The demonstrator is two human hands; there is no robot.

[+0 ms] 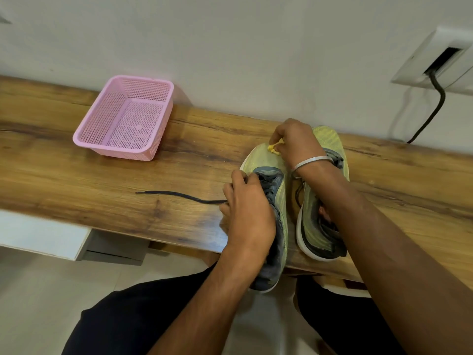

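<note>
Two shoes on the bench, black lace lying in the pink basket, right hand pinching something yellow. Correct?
No. In the head view the black lace lies on the bench, not in the pink basket. The two shoes are on the bench and the right hand pinches something yellow, as stated.

Soft, even indoor light fills the scene, giving a mild sheen on the wooden surface (102,180) and faint shadows behind the pink basket (125,116) and the cable (432,108) on the wall, while wide-angle distortion bends the edges and detail looks slightly soft throughout.
</note>
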